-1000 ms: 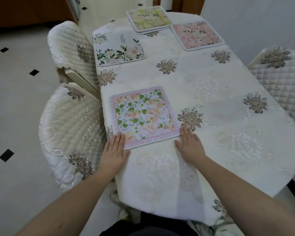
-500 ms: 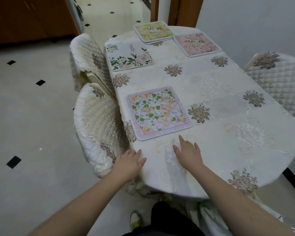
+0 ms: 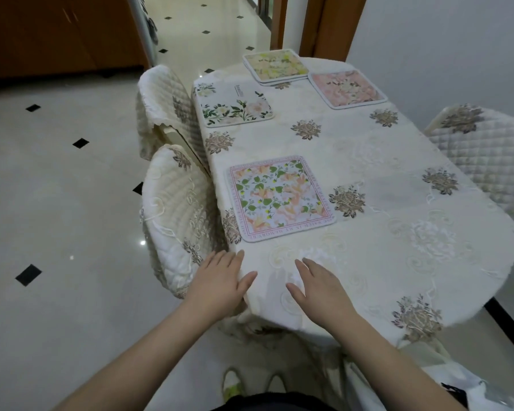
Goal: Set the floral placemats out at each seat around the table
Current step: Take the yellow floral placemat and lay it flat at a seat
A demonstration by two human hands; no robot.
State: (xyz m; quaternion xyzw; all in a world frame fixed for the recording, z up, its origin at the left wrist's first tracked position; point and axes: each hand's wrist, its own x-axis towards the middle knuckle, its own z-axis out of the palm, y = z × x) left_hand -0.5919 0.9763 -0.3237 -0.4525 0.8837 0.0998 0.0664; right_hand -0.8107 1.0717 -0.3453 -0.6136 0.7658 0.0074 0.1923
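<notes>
Fingers straight, relaxed, grasping nothing: left hand [image 3: 220, 280] at tablecloth [image 3: 368, 262] edge, right hand [image 3: 318, 283] flat on cloth. Nearest floral placemat [image 3: 279, 198] lay squared before near chair [image 3: 175, 215]. Spare mats stacked at far end [image 3: 275, 65], apparently for unset seats.

- left hand [image 3: 220, 281]: palm down, fingers straight and together, thumb out
- right hand [image 3: 321, 287]: palm down, fingers loosely spread
- both forearms bare, extended forward

right chair [image 3: 487, 152] cropped, placemat lettering [image 3: 291, 229] unreadable
</notes>
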